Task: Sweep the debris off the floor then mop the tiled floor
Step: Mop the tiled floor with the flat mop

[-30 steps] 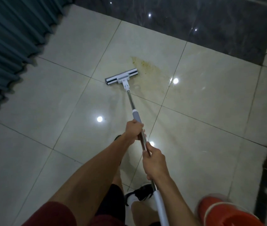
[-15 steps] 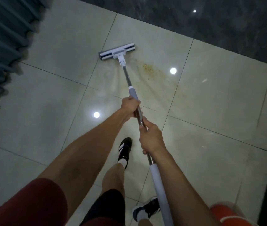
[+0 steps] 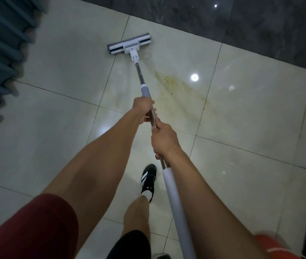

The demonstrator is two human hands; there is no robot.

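Near the dark border tiles (image 3: 241, 21), mop head (image 3: 129, 46), pale floor (image 3: 59, 109) alongside.

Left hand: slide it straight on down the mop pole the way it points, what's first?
The left hand would first meet the grey collar on the pole, then bare shaft to the mop head.

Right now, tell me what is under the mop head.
The mop head lies flat on a pale floor tile. The yellowish stain shows beside it, to the right. Whatever lies directly beneath the head is covered.
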